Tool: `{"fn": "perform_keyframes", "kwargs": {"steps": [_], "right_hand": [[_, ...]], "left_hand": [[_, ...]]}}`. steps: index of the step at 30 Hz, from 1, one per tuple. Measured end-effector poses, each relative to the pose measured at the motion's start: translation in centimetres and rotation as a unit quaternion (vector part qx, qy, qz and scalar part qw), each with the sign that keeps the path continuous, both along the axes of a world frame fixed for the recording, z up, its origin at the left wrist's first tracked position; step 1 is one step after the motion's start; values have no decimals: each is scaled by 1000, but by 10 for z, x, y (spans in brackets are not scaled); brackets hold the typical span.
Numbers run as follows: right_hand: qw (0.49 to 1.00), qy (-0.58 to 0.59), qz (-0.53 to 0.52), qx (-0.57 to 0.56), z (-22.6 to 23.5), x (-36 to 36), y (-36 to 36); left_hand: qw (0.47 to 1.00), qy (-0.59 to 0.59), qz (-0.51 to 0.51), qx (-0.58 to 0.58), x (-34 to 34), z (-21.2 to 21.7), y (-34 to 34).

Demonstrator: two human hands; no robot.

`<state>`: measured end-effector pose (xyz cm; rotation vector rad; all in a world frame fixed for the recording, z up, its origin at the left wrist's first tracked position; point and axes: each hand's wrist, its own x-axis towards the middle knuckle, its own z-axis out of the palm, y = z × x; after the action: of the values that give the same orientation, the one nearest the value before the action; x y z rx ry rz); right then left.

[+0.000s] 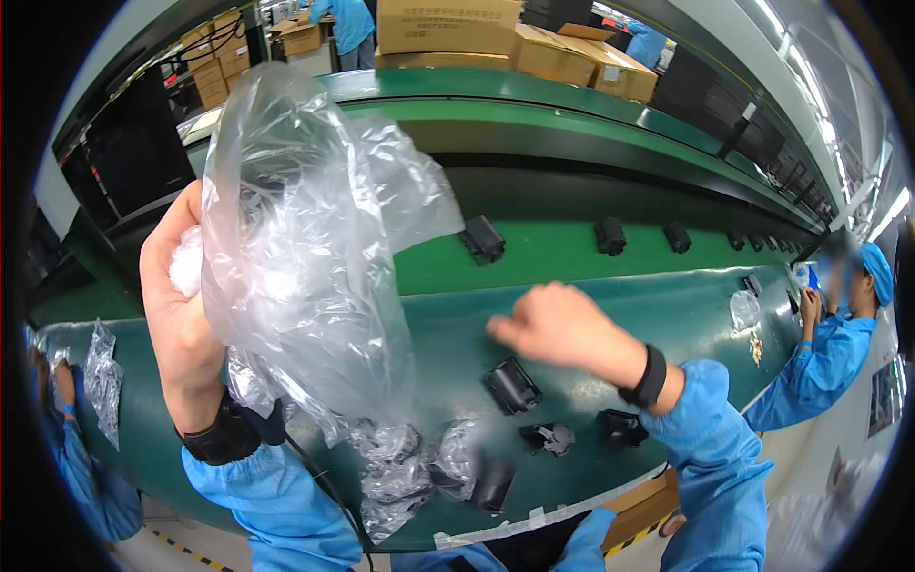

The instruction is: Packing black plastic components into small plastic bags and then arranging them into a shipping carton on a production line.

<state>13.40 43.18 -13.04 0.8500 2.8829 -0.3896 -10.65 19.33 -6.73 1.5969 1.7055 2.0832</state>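
Observation:
My left hand (181, 305) is raised and closed round a bunch of crumpled clear plastic bags (315, 238), which hang in front of it and hide its fingertips. My right hand (564, 329) is over the green tabletop, fingers curled in and slightly blurred; I see nothing sticking out of it. Just below it lies a black plastic part (513, 385). Nearer me are a black and grey part (549, 439) and another black part (622, 428). Crumpled clear bags (393, 467) lie near the front edge, with a blurred black part (493, 484) beside them.
Several black parts, such as one by the bags (483, 240), stand in a row on the green conveyor belt (553, 257). Co-workers in blue sit at right (820, 362) and left (91, 477). Cardboard boxes (448, 29) stand behind. A clear bag (745, 310) lies far right.

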Motion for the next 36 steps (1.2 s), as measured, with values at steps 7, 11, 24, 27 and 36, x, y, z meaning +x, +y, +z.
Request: {"fn": "perform_keyframes", "kwargs": {"steps": [7,11,24,27,36], "right_hand": [[993,-43,100,-41,-24,21,-37],[997,-58,51,6,-34,4,-3],[820,182,-150,-521,-65,-193,53],[801,240,-172,-521,-78,-204,60],[901,191,-165,-352,-69,-191,60]], "left_hand": [[999,-47,-17,-12,12,3,12],[1000,-19,-2,-15,-8,1,-5],[974,20,209,88,-61,-38,-67],[974,21,199,104,-75,-38,-61],[973,31,213,86,-72,-52,-77]]}}
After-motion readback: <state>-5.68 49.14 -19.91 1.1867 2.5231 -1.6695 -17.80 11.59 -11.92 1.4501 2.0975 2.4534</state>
